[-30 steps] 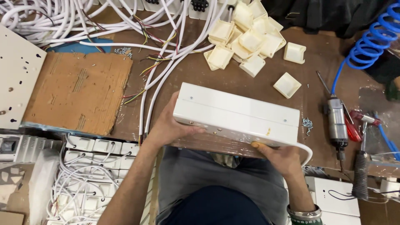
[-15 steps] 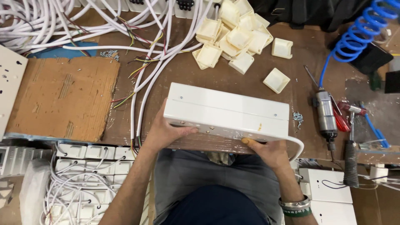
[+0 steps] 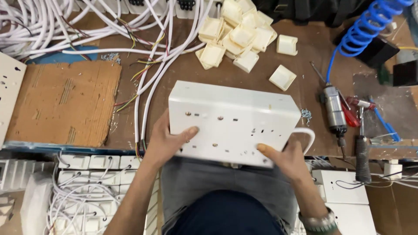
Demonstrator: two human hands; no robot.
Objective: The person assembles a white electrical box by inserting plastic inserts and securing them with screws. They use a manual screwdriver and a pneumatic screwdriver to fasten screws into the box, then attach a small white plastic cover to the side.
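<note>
Since the earlier frames, you had tipped the white box [image 3: 233,122] up toward you, so that its broad face with the small holes and slots showed to the camera instead of its long side. You held it at the near edge of the desk [image 3: 183,72], partly over your lap, with both hands. Your left hand [image 3: 167,141] gripped the lower left corner, thumb laid across the face and the other fingers hidden behind. Your right hand [image 3: 287,159] cupped the lower right corner, its thumb pressed on the face near the bottom edge; the fingers behind could not be seen. A white cable [image 3: 307,137] looped out of the box's right end. To judge by this, you were at the stage of turning the box over to look at or get at its holed face, and nothing had yet been fitted or fastened. The next move would likely call for one hand to stay clamped on the box while the other let go to fetch something: the air screwdriver [image 3: 334,109] lay just to the right, a few loose screws [image 3: 307,115] beside the box's corner, and the pile of cream plastic caps [image 3: 239,37] lay beyond it.
</note>
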